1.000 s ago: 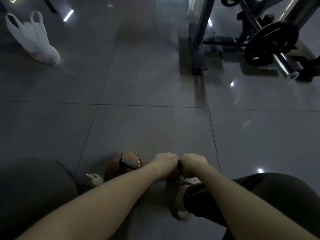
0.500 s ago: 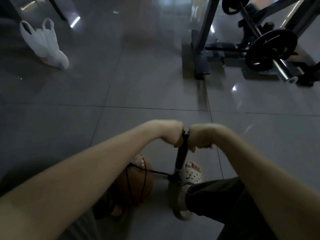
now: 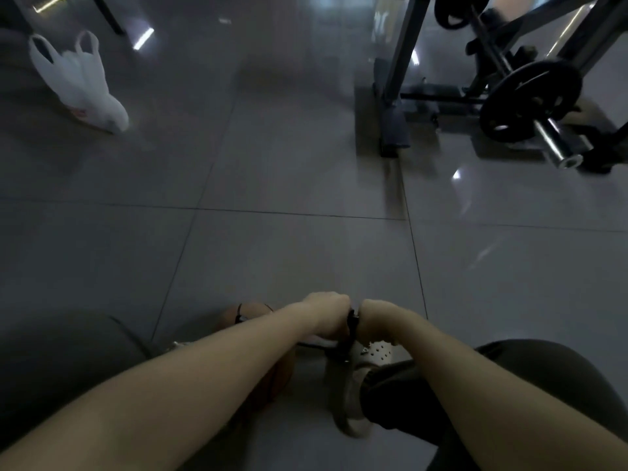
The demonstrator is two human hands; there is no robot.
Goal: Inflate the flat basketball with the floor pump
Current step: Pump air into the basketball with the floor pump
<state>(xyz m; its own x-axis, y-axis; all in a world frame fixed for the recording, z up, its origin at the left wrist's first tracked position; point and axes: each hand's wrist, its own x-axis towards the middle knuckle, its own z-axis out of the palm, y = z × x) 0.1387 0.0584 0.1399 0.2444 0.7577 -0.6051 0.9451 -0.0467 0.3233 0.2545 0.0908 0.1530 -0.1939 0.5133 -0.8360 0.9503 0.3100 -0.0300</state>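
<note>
A: At the upper left of the frame a white plastic bag (image 3: 80, 79) lies on the tiled floor (image 3: 289, 260), well apart from the work. Where is the ball?

B: Lower centre, just left of the fists. The basketball (image 3: 258, 314) sits on the floor, mostly hidden behind the left forearm. How firm it is, I cannot tell.

A: And the hands?

B: The left hand (image 3: 328, 314) and the right hand (image 3: 379, 321) are side by side, each with its fingers curled round the handle of the floor pump (image 3: 350, 331). A dark hose (image 3: 314, 345) runs from the pump toward the ball. A pale clog (image 3: 377, 351) is just right of the pump's foot.

A: So, pumping?

B: I judge so, with the handle low, near the bottom of a stroke. The next move calls for a straight pull upward with the base held down, then another push.

A: Upper right?

B: A weight plate (image 3: 530, 100) on a rack, not involved.
</note>
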